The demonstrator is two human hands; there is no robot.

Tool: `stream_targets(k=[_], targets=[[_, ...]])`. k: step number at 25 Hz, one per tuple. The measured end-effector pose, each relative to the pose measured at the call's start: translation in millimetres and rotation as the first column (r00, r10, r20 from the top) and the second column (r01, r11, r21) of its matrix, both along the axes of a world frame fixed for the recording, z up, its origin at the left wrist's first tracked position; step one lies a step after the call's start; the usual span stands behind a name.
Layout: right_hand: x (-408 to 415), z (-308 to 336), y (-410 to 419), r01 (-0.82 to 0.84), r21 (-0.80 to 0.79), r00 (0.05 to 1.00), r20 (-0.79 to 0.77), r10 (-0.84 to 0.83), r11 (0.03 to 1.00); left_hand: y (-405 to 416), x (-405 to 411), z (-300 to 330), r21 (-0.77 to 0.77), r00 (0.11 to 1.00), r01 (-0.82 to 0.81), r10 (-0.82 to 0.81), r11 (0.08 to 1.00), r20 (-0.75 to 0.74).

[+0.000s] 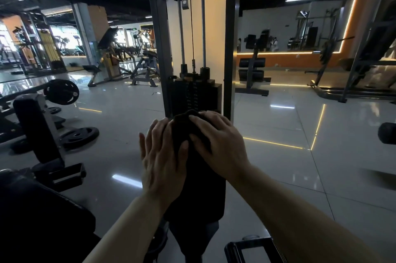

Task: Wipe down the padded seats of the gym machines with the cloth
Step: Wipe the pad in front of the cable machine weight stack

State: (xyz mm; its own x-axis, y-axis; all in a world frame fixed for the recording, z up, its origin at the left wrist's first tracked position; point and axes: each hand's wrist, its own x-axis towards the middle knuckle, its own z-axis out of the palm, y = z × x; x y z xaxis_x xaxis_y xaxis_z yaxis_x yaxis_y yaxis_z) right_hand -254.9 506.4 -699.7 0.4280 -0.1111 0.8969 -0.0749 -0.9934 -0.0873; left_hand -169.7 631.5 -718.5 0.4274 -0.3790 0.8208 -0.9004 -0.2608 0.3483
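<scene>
- The cloth (pixel 182 127) is dark, almost black, and bunched into a soft, crumpled wad. It sits on the far upper end of the padded seat, just in front of the machine's weight stack. Both hands partly cover it, so only its middle and top folds show.
- The padded seat (pixel 199 187) is a long, narrow pad with black, smooth upholstery. It runs straight away from the camera toward the upright frame of the machine. Its near end widens and rounds off, and its surface below the cloth is bare.
</scene>
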Motion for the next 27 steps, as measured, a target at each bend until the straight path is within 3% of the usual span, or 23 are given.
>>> stream_targets(k=[5, 10, 13, 17, 20, 23, 27], targets=[[6.7, -60.4, 3.9, -0.015, 0.113, 0.978, 0.21, -0.009, 0.993, -13.3, -1.4, -6.0, -0.062, 0.995, -0.082, 0.085, 0.995, 0.048], [-14.2, -168.9, 16.5, -0.016, 0.155, 0.999, 0.036, 0.01, 0.988, -19.2, 0.7, -11.9, -0.088, 0.986, -0.129, 0.137, 0.988, 0.097], [-15.3, -155.6, 10.0, -0.043, 0.165, 0.999, 0.026, 0.04, 0.985, -20.8, 1.7, -12.5, -0.104, 0.984, -0.132, 0.143, 0.986, 0.108], [-1.2, -69.8, 3.4, -0.099, 0.111, 0.988, 0.13, 0.085, 0.989, -21.1, 1.6, -12.6, -0.13, 0.983, -0.128, 0.143, 0.983, 0.112], [14.1, -21.2, 1.1, -0.049, 0.103, 0.973, 0.231, 0.024, 0.993, -21.7, 3.2, -11.9, -0.165, 0.985, -0.103, 0.123, 0.981, 0.119], [16.5, -47.3, 4.7, 0.009, 0.115, 0.964, 0.264, -0.039, 0.993, -19.8, 4.3, -10.5, -0.164, 0.989, -0.068, 0.089, 0.984, 0.122], [3.7, -142.9, 15.0, 0.121, 0.065, 0.986, 0.111, -0.127, 0.991, -16.9, 3.1, -10.4, -0.116, 0.99, -0.074, 0.087, 0.991, 0.109]])
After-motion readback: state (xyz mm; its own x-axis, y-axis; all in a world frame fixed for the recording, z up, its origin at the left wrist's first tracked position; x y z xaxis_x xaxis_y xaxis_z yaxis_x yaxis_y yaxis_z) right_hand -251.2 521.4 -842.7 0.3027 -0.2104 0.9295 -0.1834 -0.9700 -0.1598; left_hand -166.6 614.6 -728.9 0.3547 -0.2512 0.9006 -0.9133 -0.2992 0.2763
